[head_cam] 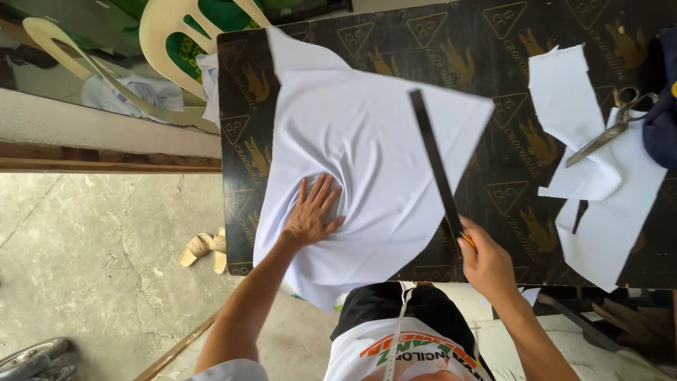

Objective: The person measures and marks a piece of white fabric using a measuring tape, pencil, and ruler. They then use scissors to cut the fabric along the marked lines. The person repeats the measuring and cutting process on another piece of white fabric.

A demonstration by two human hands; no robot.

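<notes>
While the left hand (pixel 312 215) is pressed flat and open on the white fabric (pixel 367 155), fingers spread and pointing away from the body, the right hand (pixel 485 262) is closed around the near end of a long black ruler (pixel 435 161). A small yellow-orange tip, seemingly a pencil or chalk, is seen at the right hand's fingers; its kind cannot be told for certain.

The ruler is laid across the right part of the fabric. Its long axis runs from the right hand at the near desk edge up and slightly leftward to a far end resting on the cloth. It is narrow, straight, flat and dark.

The fabric is spread on the dark printed desk (pixel 493 49), toward its left half. One corner points to the right, past the ruler; the near edge hangs over the desk edge in front of the body. Soft folds are gathered around the left hand.

Cut white fabric pieces (pixel 585 141) are placed on the right part of the desk, well apart from the ruler. Metal scissors (pixel 610 130) lie on them, blades pointing toward the lower left. A dark blue cloth (pixel 663 120) is seen at the right edge. Cream plastic chairs (pixel 169 35) stand beyond the desk's left end, and sandals (pixel 204 248) lie on the concrete floor.
</notes>
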